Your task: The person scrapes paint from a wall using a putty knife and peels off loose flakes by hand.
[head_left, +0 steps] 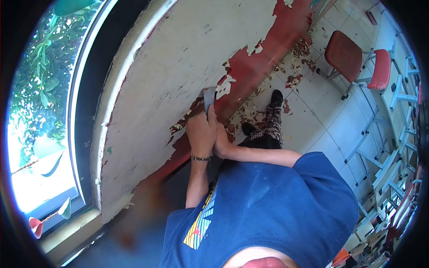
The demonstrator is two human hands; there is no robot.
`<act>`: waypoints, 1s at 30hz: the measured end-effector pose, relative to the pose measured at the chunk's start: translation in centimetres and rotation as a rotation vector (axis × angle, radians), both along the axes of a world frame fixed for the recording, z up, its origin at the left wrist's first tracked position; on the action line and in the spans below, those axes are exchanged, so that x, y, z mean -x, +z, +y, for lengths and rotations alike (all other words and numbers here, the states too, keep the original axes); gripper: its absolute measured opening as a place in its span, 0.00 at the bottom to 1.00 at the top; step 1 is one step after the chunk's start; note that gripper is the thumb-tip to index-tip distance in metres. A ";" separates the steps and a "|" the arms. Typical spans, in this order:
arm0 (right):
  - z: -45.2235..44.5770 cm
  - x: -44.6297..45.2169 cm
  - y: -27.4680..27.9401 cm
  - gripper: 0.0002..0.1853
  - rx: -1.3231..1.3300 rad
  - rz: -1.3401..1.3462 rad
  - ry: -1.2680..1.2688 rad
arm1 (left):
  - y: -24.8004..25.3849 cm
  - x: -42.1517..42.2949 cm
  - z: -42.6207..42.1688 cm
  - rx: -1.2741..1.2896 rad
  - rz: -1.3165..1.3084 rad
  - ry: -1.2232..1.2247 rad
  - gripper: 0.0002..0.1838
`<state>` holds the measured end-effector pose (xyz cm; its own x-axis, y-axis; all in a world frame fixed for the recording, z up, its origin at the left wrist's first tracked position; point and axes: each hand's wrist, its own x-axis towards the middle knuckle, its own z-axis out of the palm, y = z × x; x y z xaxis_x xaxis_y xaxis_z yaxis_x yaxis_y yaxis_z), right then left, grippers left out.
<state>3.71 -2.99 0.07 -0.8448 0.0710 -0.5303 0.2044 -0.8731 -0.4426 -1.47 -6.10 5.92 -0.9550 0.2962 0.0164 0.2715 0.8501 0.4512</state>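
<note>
A metal scraper [208,98] has its flat blade against the peeling wall [156,71], at the edge between the pale surface and the red paint [250,71]. My left hand [200,133], with a dark bracelet at the wrist, is closed round the scraper's handle. Pressed close beside it, my right hand [220,140] is closed on the same handle, its fingers partly hidden. The handle itself is covered by both hands. Ragged, lifted paint lies around the blade and just left of my hands.
Paint flakes [257,107] litter the tiled floor [308,120] around my feet. A red chair [344,56] stands at upper right, with several light-blue metal frames [366,156] below it. A window [44,89] with foliage outside is at left.
</note>
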 end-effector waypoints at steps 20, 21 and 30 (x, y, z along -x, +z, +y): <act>1.7 -0.3 -0.7 0.17 -0.074 -0.052 0.098 | 0.7 0.4 1.5 0.016 -0.026 -0.037 0.28; 2.5 0.2 -1.4 0.18 -0.034 0.017 0.121 | 0.5 0.8 1.9 0.018 -0.022 -0.026 0.28; 2.6 -0.5 -1.0 0.27 -0.056 -0.044 0.222 | 0.0 0.2 1.6 0.003 0.002 -0.018 0.26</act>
<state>4.17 -0.40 -0.98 -0.8189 -0.0836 -0.5678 0.4091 -0.7790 -0.4752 -1.71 -4.46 5.89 -0.9493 0.3138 0.0176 0.2881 0.8465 0.4477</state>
